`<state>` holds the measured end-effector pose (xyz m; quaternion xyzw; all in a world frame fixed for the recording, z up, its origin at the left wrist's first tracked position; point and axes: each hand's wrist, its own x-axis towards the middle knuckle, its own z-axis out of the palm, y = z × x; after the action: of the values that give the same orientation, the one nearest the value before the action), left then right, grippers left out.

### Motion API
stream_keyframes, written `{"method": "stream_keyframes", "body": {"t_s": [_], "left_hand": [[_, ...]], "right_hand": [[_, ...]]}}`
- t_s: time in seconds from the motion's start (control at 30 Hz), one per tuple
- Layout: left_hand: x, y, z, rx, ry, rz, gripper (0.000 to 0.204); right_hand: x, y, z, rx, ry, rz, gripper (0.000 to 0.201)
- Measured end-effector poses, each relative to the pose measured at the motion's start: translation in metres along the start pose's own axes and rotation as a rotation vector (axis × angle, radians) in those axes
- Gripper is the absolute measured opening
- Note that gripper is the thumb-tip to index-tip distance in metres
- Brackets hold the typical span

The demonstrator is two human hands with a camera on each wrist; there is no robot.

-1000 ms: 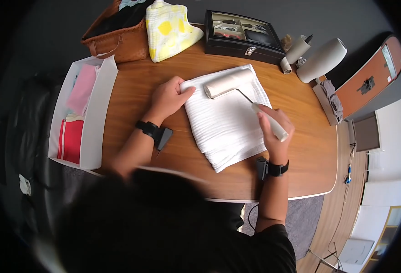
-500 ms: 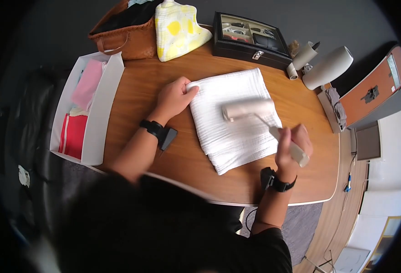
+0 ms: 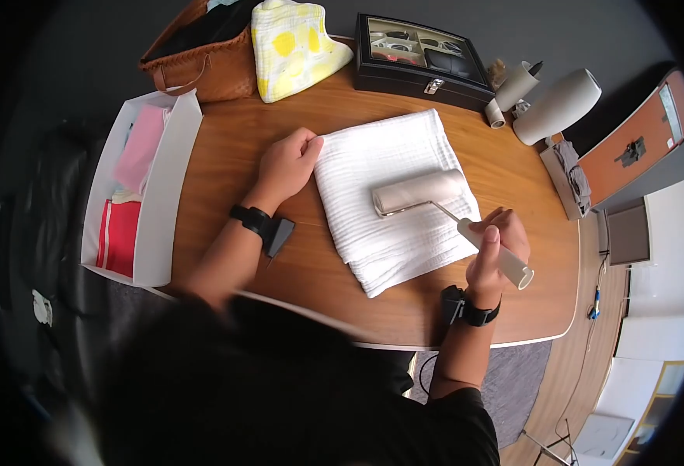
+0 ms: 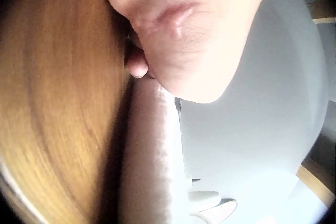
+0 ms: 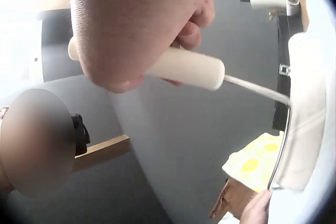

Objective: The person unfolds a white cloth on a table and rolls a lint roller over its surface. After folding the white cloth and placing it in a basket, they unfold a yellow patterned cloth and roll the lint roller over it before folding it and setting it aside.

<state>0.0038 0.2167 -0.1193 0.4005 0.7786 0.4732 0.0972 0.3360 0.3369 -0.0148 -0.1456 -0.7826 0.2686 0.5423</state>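
Pale roller [image 3: 419, 191], atop crinkled white cloth [image 3: 392, 248]

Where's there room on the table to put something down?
There's bare table between the white box and the left hand. Another patch lies between the white cloth, the right hand and the small box. A strip separates the white cloth from the near edge. The far side is crowded: brown basket, spotted cloth, black case.

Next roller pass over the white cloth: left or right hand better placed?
Right, I'd say. The right hand grips the roller by its handle, with the drum over the white cloth. The left hand pinches the cloth's corner, so it looks better placed for steadying.
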Motion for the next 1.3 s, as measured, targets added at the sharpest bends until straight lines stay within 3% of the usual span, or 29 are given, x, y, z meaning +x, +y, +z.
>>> {"method": "stream_keyframes", "body": {"t_s": [0.17,0.27,0.47,0.6,0.73,0.9,1.1,1.2,1.23,1.3], "left_hand": [[0.002,0.0,0.001,-0.014,-0.017,-0.023,0.032],[0.002,0.001,0.001,-0.022,-0.035,-0.039,0.031],[0.0,0.007,-0.002,-0.029,-0.023,-0.039,0.031],[-0.002,0.011,-0.004,-0.025,-0.011,-0.039,0.031],[0.0,0.011,-0.005,-0.001,-0.023,-0.053,0.031],[0.0,0.008,-0.003,-0.025,-0.032,-0.036,0.03],[-0.001,0.01,-0.006,0.0,-0.031,-0.055,0.031],[-0.002,0.012,-0.008,0.02,-0.025,-0.053,0.032],[-0.003,0.015,-0.01,0.019,-0.035,-0.065,0.032],[-0.002,0.013,-0.009,0.028,-0.023,-0.041,0.032]], "right_hand": [[0.005,0.003,0.014,-0.254,-0.116,0.019,0.011],[0.01,0.016,0.029,-0.157,-0.161,0.151,0.008],[0.003,0.009,0.016,-0.262,-0.13,-0.015,0.01],[0.0,-0.001,0.002,-0.184,-0.037,-0.019,0.019],[0.004,0.009,0.017,-0.266,-0.098,0.121,0.016],[0.005,0.024,0.027,-0.211,-0.234,0.163,0.016],[-0.005,0.026,-0.002,-0.302,-0.057,0.024,0.021],[-0.003,0.023,0.001,-0.263,-0.011,0.135,0.029],[-0.003,0.024,0.002,-0.289,-0.089,0.247,0.026],[-0.004,0.034,0.016,-0.167,-0.136,0.255,0.025]]}}
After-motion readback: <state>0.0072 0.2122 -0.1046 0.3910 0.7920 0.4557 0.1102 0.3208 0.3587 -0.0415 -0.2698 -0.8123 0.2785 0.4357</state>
